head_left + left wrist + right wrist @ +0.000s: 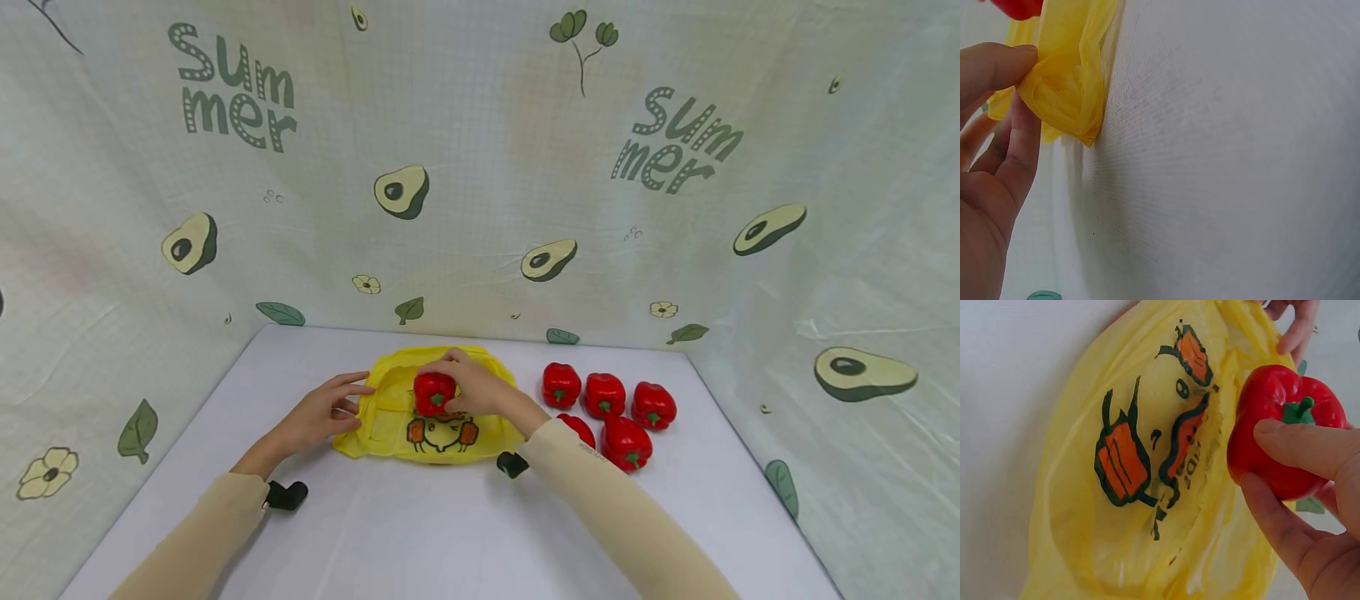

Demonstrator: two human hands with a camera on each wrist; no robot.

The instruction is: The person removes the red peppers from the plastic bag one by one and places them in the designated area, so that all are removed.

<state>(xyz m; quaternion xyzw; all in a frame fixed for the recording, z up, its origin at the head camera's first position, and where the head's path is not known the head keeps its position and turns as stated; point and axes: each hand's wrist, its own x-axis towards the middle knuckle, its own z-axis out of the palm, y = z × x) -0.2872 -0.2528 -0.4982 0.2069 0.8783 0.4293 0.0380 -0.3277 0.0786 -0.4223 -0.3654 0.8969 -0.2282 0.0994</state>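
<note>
A yellow plastic bag (pixel 382 429) with a printed cartoon face lies spread on the table. Its left edge (pixel 1063 84) is pinched between the thumb and fingers of my left hand (pixel 318 414), as the left wrist view shows. My right hand (pixel 480 387) holds a red bell pepper (pixel 433 394) with a green stem, thumb on one side and fingers on the other. In the head view that pepper (pixel 1285 447) overlaps the middle of the bag, just above the printed face.
Several more red bell peppers (pixel 604 395) stand grouped on the white table (pixel 405 533) to the right, partly behind my right sleeve (pixel 600 492). A pale cloth (pixel 465 108) with avocado prints and lettering rises around the table's back and sides.
</note>
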